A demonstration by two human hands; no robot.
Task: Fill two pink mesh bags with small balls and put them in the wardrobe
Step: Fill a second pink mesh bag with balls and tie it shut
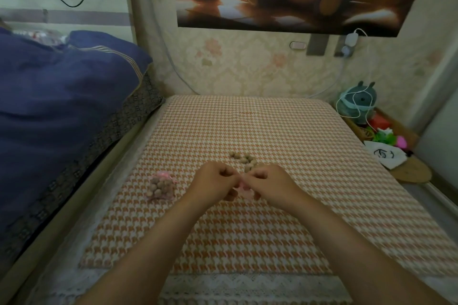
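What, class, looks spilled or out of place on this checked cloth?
Only the loose balls, lying unbagged beyond both hands. The filled bag lies intact beside the left hand; the right hand helps hold the second bag.

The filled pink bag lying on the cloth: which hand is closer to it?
The left hand. The filled bag lies apart, off to its left side; the right hand is farther, beyond the left hand.

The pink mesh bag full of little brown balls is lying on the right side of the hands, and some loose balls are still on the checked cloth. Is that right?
Not quite. The head view shows the filled pink mesh bag lying to the left of the hands, beside the left hand, not the right hand. The rest holds: loose small brown balls still sit on the orange-and-white checked cloth.
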